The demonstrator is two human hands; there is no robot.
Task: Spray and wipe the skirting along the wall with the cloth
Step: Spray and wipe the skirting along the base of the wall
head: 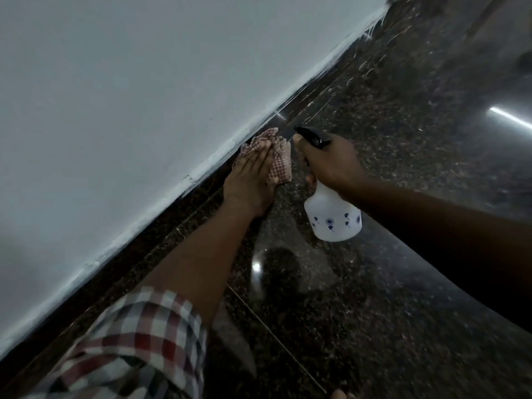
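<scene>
Our flat left hand [249, 180] presses the checked cloth [280, 161] on the skirting [184, 208]; our right hand [331, 162] grips the spray bottle [334, 217]. Overspray may streak the wall [115, 96].

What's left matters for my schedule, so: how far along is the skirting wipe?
Done: hard to tell; the skirting nearer than the hands shows no streaks. In hand: the left hand presses the cloth on it, and the right hand grips the spray bottle. Left: the streaked stretch ahead.

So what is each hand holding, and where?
Right hand grips the spray bottle at its neck, below the black trigger head. Left hand only presses the checked cloth against the skirting.
</scene>
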